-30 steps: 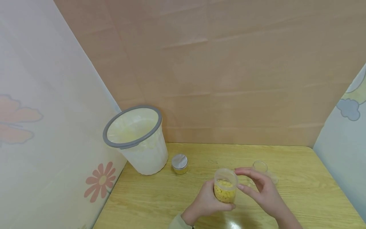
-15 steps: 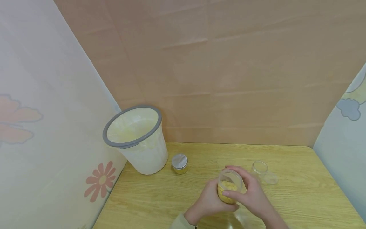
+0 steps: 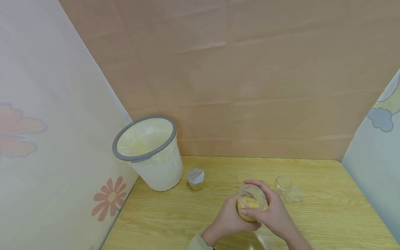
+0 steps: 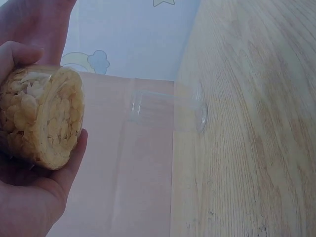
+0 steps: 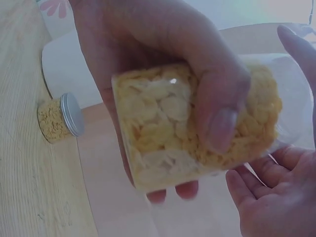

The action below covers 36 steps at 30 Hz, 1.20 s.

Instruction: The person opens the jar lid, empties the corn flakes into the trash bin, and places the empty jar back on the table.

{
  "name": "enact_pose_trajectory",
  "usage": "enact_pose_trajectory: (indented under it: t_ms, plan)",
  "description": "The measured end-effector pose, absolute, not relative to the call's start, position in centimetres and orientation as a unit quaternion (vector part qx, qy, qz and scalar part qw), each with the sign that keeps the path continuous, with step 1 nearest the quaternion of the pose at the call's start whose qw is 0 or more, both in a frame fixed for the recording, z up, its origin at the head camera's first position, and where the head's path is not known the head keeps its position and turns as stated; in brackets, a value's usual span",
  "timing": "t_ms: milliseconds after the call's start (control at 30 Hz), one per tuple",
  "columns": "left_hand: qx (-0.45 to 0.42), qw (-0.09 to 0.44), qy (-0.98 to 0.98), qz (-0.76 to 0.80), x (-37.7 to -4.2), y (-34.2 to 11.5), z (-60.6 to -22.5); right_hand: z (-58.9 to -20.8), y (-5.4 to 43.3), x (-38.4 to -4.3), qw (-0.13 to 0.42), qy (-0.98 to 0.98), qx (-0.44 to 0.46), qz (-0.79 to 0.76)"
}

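In the head view, a clear jar (image 3: 249, 205) of yellow flakes is held above the table, its uncapped mouth facing up toward the camera. My left hand (image 3: 229, 217) grips its side, the thumb wrapped across the front in the right wrist view. On the other side, my right hand (image 3: 272, 206) holds the jar near the rim, thumb at the near edge and fingers around the far edge. The flat bottom of the flake jar (image 4: 61, 118) shows in the left wrist view. Flakes fill the lower part; the upper band is see-through.
A white bin (image 3: 160, 170) with a grey rim stands at the left. Beside it sits a small silver-lidded jar (image 3: 196, 178) with yellowish contents. An empty clear jar (image 3: 283, 182) and a clear disc-shaped lid (image 3: 295, 195) are on the wooden table (image 3: 337, 208) at the right.
My right hand has moved left from the jar's right edge to wrap around its upper part. The jar has shifted slightly right; over the last half second it hardly moves.
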<state>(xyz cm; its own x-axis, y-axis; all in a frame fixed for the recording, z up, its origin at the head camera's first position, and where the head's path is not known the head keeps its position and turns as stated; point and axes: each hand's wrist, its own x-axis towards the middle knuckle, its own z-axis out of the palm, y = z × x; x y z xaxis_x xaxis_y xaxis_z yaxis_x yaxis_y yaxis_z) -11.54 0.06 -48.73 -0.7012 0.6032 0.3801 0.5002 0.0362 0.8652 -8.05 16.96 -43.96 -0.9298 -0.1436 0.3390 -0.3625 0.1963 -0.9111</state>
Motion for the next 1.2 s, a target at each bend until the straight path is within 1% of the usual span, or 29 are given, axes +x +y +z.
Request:
enact_pose_trajectory:
  t_ms: [200,367,600,933,1033,1200]
  plan:
    - [0.36,0.042,0.714,0.599,-11.4,-0.2,-48.6,-44.0,17.9,-8.1,0.101,-0.76,0.17,0.619]
    - [0.358,0.039,0.716,0.598,-11.5,-0.4,-48.4,-43.9,18.6,-8.2,0.111,-0.757,0.178,0.619]
    - [0.359,0.048,0.714,0.599,-11.4,-0.6,-48.4,-44.0,19.4,-8.4,0.134,-0.757,0.199,0.607]
    - [0.344,0.063,0.71,0.612,-11.4,-0.5,-48.5,-44.0,18.7,-8.1,0.117,-0.742,0.264,0.605]
    - [0.342,0.058,0.717,0.605,-11.3,-0.4,-48.5,-44.1,18.0,-8.0,0.099,-0.748,0.242,0.61]
    - [0.372,0.033,0.729,0.574,-11.3,-0.2,-48.6,-44.1,16.7,-8.0,0.086,-0.751,0.192,0.625]
